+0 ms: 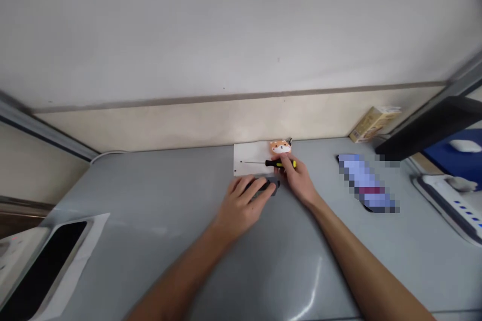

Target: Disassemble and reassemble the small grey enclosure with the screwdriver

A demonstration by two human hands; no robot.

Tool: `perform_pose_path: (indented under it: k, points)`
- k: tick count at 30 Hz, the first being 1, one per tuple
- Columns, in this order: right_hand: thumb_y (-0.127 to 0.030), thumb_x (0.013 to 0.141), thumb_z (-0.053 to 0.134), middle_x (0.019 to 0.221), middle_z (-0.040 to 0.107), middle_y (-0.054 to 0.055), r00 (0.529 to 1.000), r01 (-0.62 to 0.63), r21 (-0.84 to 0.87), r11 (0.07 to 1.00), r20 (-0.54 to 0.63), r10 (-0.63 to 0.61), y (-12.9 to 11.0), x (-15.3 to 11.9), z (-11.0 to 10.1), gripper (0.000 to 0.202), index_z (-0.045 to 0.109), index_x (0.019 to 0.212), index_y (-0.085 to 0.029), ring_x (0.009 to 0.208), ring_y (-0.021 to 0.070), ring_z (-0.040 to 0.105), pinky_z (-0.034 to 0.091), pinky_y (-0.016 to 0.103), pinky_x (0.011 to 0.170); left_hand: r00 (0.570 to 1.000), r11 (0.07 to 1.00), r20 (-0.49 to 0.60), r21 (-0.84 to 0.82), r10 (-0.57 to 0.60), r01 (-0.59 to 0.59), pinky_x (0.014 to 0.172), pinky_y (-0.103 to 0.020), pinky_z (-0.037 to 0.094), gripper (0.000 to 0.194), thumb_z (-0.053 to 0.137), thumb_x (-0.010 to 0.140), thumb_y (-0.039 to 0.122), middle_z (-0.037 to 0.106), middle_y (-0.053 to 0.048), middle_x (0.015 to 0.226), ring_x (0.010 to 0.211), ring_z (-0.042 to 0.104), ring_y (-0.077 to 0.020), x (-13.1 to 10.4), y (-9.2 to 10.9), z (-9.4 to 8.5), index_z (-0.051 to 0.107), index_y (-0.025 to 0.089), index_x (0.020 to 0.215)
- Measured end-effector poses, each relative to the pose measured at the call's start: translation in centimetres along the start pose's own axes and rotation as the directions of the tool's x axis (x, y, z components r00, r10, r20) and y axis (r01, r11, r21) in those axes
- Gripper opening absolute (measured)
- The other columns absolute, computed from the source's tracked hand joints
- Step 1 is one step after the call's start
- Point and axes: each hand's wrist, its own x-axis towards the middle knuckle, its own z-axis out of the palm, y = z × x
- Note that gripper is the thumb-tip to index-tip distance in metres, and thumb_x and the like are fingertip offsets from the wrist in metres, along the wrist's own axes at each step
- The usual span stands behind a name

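Note:
My left hand (244,203) is closed over a small dark grey object (274,185) on the grey table, its fingers covering much of it. Just right of it, my right hand (293,173) pinches the black and yellow handle of a screwdriver (273,163), whose thin shaft points left above a white sheet of paper (246,153). Small dark specks, too tiny to identify, lie on the paper. An orange and white animal-face item (280,147) sits at the paper's right end, just beyond my right fingertips.
A phone (365,183) with a blurred screen lies to the right, near a white device (448,205). A yellowish box (374,123) stands by the wall next to a black object (425,125). At the left edge a black-screened device (48,271) rests on paper.

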Motion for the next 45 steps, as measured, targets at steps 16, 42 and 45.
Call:
perform_pose_path:
  k: [16,42,45]
  points:
    - [-0.067,0.094,0.051,0.066,0.062,0.001,0.988,-0.123,0.226,0.966,-0.068,0.142,0.0,0.3,-0.8,0.051,0.074,0.096,-0.021,0.055,0.0123,0.046,0.033,0.028,0.053,0.972,0.945,-0.007,-0.237,-0.234,0.225,0.105,-0.045,0.046,0.031,0.064,0.089,0.013,0.063,-0.013,0.133,0.123,0.057,-0.0264,-1.1,-0.9,-0.3,0.064,0.022,0.119]
    - [-0.044,0.081,0.062,0.061,0.057,-0.002,0.936,-0.020,0.568,0.823,-0.280,0.216,-0.9,1.3,-4.1,0.030,0.056,0.065,-0.019,0.038,0.0047,0.033,0.021,0.027,0.040,0.784,0.738,0.591,-0.440,-0.191,0.512,0.115,-0.045,0.043,0.073,0.085,0.076,0.044,0.052,-0.007,0.138,0.132,0.051,-0.0286,-1.3,-2.4,-1.3,0.055,0.034,0.142]
    - [-0.044,0.081,0.062,0.061,0.057,-0.002,0.939,-0.016,0.563,0.826,-0.275,0.205,-0.6,1.4,-4.2,0.030,0.056,0.065,-0.020,0.038,0.0050,0.033,0.022,0.027,0.039,0.834,0.754,0.521,-0.470,-0.182,0.459,0.108,-0.043,0.047,0.056,0.082,0.079,0.037,0.059,-0.007,0.129,0.122,0.058,-0.0261,-1.2,-2.3,-1.1,0.062,0.028,0.130]
